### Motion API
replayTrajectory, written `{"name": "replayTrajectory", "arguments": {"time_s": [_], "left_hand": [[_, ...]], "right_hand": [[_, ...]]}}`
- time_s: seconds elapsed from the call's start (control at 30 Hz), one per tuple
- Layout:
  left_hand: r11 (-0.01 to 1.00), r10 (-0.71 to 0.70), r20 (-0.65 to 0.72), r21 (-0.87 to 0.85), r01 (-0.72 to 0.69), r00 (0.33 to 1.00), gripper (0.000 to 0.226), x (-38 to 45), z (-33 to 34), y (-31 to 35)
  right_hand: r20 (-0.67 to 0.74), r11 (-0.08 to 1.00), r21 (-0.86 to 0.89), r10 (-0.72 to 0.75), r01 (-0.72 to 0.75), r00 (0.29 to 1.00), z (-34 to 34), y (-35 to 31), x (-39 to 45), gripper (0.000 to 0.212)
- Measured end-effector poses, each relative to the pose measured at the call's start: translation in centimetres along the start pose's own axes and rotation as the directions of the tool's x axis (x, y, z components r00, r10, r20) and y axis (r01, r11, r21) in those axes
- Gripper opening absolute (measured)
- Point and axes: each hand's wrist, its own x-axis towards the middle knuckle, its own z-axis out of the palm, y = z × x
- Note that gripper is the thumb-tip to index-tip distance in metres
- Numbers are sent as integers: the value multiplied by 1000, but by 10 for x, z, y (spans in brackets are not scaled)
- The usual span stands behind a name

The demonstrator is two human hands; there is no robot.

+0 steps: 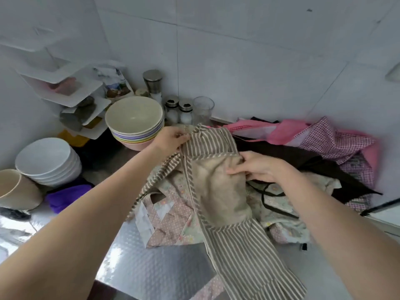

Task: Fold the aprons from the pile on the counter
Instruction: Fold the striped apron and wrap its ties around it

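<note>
At the far left of the steel counter (151, 267) stand a beige cup (15, 187) and a stack of white bowls (47, 161), with a stack of pastel bowls (135, 120) further back, none of them part of the job. The step in hand looks like the start of a fold: one apron is being lifted and sorted out from the pile. The left hand (171, 139) pinches the upper edge or strap of the brown striped apron (238, 245) just in front of the pastel bowls, and the right hand (257, 167) grasps the bunched cloth at the apron's plain beige pocket panel (218, 187). The apron hangs between the two hands and trails down toward the near counter edge, lying over a floral and dotted apron (173, 221). To the right the rest of the pile waits: a dark apron (303, 161), a pink one (279, 133) and a checked one (337, 144), heaped against the wall. The next move probably calls for pulling the striped apron free and spreading it flat on bare counter, straps tucked clear.
</note>
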Motion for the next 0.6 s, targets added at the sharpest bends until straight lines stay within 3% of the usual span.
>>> {"name": "replayTrajectory", "arguments": {"time_s": [0.07, 0.1, 0.17, 0.23, 0.33, 0.47, 0.6], "left_hand": [[972, -15, -134, -235, -17, 991, 8, 18, 16, 11], [907, -73, -119, -420, 17, 990, 16, 24, 23, 17], [729, -134, 109, -663, 172, 985, 35, 29, 37, 21], [752, -169, 297, -577, 317, 940, 36, 22, 53, 6], [826, -283, 348, -385, 411, 894, 26, 6, 75, -28], [913, -287, 336, -188, 362, 897, 23, -3, 85, -54], [951, -309, 322, 95, 294, 895, 10, -14, 85, -54]], "right_hand": [[-197, 981, 157, -84, 116, 977, -2, 14, 2, 24], [-290, 954, 242, -104, 179, 951, -3, 17, 7, 19], [-404, 898, 367, -81, 242, 911, -12, 19, 17, 22], [-462, 888, 382, -58, 258, 885, -24, 20, 27, 24], [-504, 916, 360, 29, 179, 863, -38, 35, 45, 26], [-572, 931, 355, 141, 88, 808, -31, 63, 48, 74], [-619, 981, 194, 112, 12, 778, -10, 86, 22, 69]]}}
